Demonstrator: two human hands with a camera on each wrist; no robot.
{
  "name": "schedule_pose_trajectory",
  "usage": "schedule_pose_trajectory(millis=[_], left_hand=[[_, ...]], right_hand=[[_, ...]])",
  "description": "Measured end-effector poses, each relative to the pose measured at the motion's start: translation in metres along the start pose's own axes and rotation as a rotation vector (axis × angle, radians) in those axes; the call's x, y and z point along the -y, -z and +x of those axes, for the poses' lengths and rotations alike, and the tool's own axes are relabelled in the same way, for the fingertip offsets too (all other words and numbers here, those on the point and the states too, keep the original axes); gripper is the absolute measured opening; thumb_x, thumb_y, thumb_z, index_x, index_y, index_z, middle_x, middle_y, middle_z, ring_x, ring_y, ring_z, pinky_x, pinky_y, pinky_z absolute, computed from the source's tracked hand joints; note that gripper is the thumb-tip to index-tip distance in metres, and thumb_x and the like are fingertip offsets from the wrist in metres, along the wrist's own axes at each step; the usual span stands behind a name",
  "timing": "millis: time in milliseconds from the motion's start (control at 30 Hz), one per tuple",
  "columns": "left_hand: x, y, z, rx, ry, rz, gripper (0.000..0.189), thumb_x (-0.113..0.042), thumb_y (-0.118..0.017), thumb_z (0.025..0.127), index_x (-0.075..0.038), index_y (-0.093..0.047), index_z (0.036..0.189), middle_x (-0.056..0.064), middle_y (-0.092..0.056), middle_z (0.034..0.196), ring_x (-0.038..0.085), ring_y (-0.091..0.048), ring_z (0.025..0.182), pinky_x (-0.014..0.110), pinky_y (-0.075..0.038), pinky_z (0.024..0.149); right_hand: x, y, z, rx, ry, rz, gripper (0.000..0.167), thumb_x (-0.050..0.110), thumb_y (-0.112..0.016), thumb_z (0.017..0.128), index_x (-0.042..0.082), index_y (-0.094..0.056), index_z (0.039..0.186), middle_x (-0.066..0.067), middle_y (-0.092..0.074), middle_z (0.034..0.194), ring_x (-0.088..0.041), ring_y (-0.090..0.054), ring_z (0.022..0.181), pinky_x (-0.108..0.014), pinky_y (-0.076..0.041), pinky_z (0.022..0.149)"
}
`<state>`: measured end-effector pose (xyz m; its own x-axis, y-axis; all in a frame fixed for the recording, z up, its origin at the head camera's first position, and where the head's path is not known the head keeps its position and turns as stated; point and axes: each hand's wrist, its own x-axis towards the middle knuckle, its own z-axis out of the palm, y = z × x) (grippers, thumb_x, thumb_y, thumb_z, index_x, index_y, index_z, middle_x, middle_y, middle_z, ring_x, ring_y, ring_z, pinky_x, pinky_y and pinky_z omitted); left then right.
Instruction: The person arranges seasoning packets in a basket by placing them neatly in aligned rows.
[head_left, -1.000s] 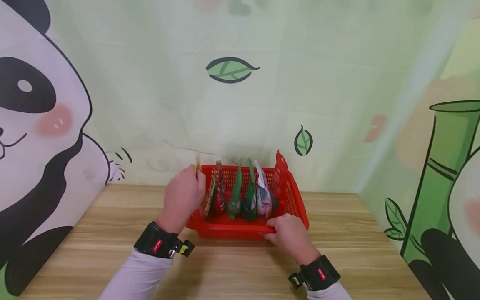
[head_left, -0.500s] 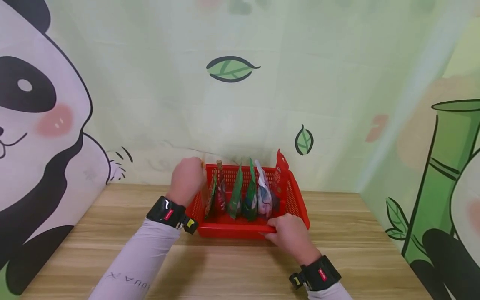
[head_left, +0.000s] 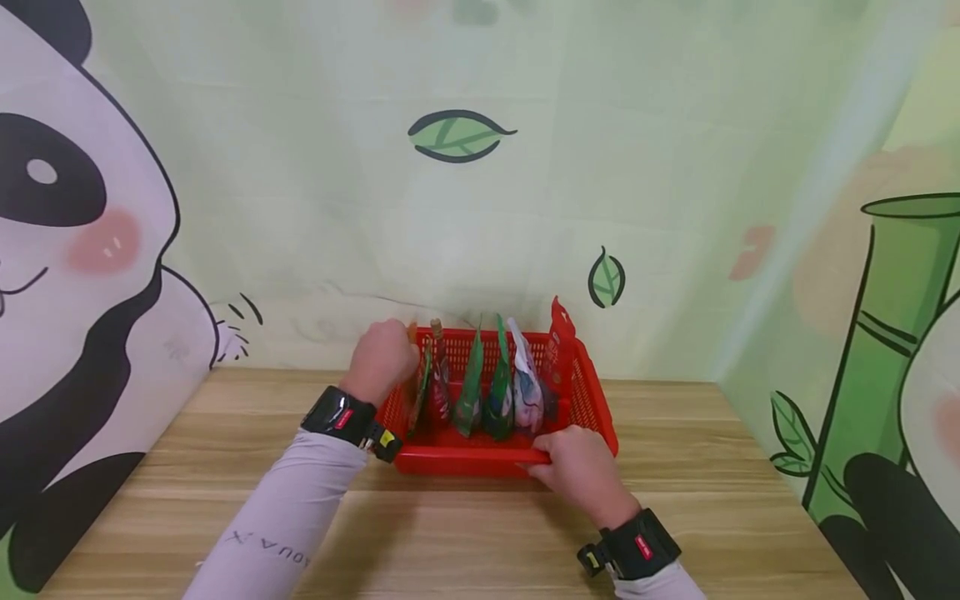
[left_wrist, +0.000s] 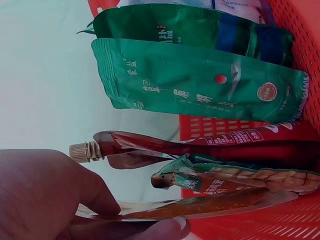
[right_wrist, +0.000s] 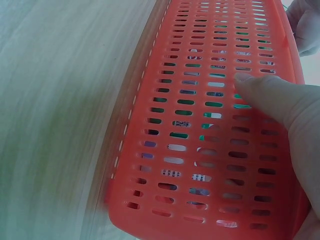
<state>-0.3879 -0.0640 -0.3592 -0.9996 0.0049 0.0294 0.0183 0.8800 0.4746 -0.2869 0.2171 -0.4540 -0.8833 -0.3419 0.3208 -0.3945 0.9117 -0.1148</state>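
Observation:
In the head view, a red plastic basket [head_left: 465,461] holds several upright pouches. My left hand [head_left: 382,360] is over the basket's left end and pinches the top of a clear flat pouch with orange-brown contents [left_wrist: 215,204]. Beside that pouch stand a green-and-tan packet [left_wrist: 225,181] and a dark red pouch [left_wrist: 235,141] with a beige screw cap. Two green pouches [left_wrist: 200,82] follow, then a white bag [head_left: 527,396] and a red packet [head_left: 558,354]. My right hand [head_left: 581,468] grips the basket's front rim, its thumb against the slotted outer wall.
The basket stands on a wood-grain table [head_left: 465,533], close to a pale green backdrop cloth [head_left: 300,208] printed with leaves, pandas and bamboo. Bare tabletop extends in front of the basket and to both sides.
My left hand has shifted a little to the right with the clear pouch, towards the other packets. My right hand stays on the front rim, and the basket looks unmoved.

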Motion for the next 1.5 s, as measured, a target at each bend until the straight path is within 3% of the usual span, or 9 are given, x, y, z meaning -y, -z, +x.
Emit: schedule_pose_trajectory(millis=[267,533,800,1067,1500], left_hand=[[0.000,-0.004,0.003,0.012,-0.019,-0.009,0.011,-0.006,-0.059,0.093,0.002,-0.067,0.092,0.013,-0.068,0.080,0.024,-0.063,0.067,0.028,-0.047,0.052],[0.004,-0.014,0.004,0.052,-0.040,0.001,0.017,-0.006,-0.066,0.090,0.004,-0.067,0.104,0.016,-0.073,0.090,0.025,-0.069,0.075,0.040,-0.062,0.071],[0.005,-0.020,0.006,0.064,-0.059,0.071,0.014,-0.004,-0.063,0.091,0.004,-0.068,0.101,0.016,-0.072,0.091,0.024,-0.066,0.074,0.035,-0.059,0.066],[0.006,-0.023,0.006,0.131,-0.018,0.077,0.020,-0.007,-0.076,0.086,0.004,-0.072,0.102,0.015,-0.071,0.091,0.025,-0.063,0.077,0.032,-0.054,0.066],[0.010,-0.022,0.005,0.150,-0.083,0.138,0.017,-0.010,-0.073,0.089,0.003,-0.068,0.098,0.013,-0.068,0.085,0.024,-0.062,0.076,0.034,-0.056,0.073]], right_hand=[[0.000,0.001,0.000,-0.008,0.008,-0.004,0.022,0.037,-0.090,0.077,0.021,-0.083,0.090,0.008,-0.072,0.070,-0.003,-0.052,0.058,-0.019,-0.048,0.064],[0.001,0.000,0.000,-0.016,0.005,-0.004,0.022,0.038,-0.090,0.077,0.021,-0.082,0.088,0.008,-0.072,0.070,-0.003,-0.051,0.058,-0.019,-0.046,0.063],[0.001,0.000,-0.001,-0.017,0.001,-0.001,0.022,0.038,-0.090,0.077,0.020,-0.083,0.089,0.007,-0.073,0.071,-0.003,-0.052,0.058,-0.020,-0.049,0.064],[0.001,0.000,0.000,-0.017,0.007,0.000,0.022,0.038,-0.090,0.077,0.020,-0.082,0.088,0.008,-0.071,0.069,-0.003,-0.051,0.057,-0.019,-0.047,0.063],[0.000,0.001,0.000,0.004,0.006,-0.021,0.020,0.038,-0.089,0.078,0.022,-0.078,0.079,0.011,-0.063,0.061,-0.005,-0.047,0.056,-0.021,-0.039,0.058]])
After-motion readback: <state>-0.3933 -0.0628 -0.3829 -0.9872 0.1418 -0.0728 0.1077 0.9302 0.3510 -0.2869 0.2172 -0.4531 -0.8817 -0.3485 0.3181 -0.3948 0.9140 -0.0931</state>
